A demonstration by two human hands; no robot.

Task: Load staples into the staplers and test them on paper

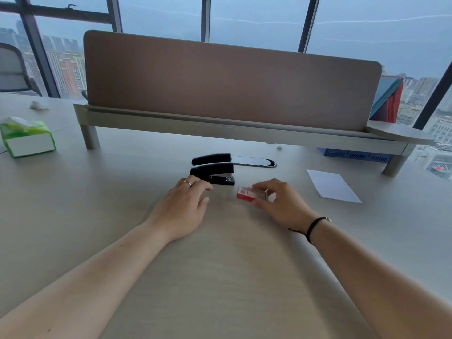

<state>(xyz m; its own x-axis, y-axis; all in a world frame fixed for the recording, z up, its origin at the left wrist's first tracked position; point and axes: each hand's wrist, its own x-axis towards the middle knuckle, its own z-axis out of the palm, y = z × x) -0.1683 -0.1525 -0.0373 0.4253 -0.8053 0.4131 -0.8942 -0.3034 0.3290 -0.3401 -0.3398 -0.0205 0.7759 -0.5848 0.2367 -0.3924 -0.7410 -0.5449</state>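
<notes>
Two black staplers lie side by side on the desk, the nearer stapler (215,172) just in front of the farther stapler (211,158). My left hand (186,204) rests flat on the desk, fingers spread, fingertips at the near stapler's left end; whether they touch it I cannot tell. My right hand (281,201) pinches a small red staple box (247,194) that sits on the desk, thumb and fingers around its right end. White paper (332,185) lies to the right of that hand.
A brown partition screen (230,86) on a raised shelf crosses the back of the desk. A green tissue pack (27,137) stands at the left. A blue tray (354,154) sits under the shelf at right. A dark cable slot (254,161) lies behind the staplers.
</notes>
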